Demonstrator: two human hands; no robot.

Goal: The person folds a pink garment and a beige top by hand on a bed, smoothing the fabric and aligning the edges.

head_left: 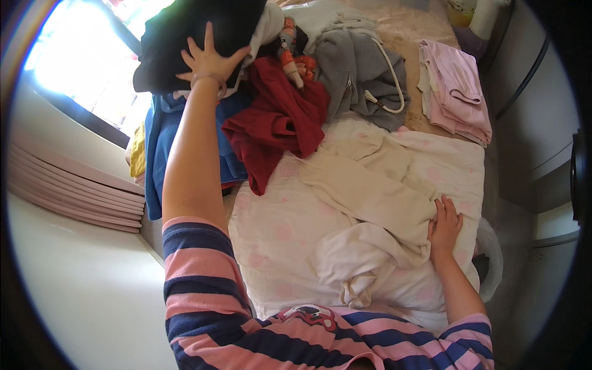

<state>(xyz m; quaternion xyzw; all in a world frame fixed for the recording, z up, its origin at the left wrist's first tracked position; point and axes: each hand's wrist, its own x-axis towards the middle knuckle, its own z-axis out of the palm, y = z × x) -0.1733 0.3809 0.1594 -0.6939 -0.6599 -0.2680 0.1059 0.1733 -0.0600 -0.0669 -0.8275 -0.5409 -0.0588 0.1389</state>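
Note:
My left hand point(209, 61), a bangle at its wrist, is stretched far forward with fingers spread on a black cloth point(168, 38). My right hand point(445, 228) lies at the right edge of a crumpled beige garment point(376, 179), its fingers extended over the fabric and gripping nothing visible. This garment is spread over a white quilt point(271, 246) with pink prints; its nearer end is bunched up. Beyond it lie a dark red garment point(277, 117) and a grey zip hoodie point(354, 74) with a thick white drawstring.
Blue cloth point(161, 154) hangs beneath the black one at the left. An orange-and-grey patterned item point(288, 46) lies among the clothes. Folded pink clothes point(456, 92) are stacked at the far right. A clear plastic bag point(491, 259) is beside the quilt; grey cabinets point(536, 123) stand right.

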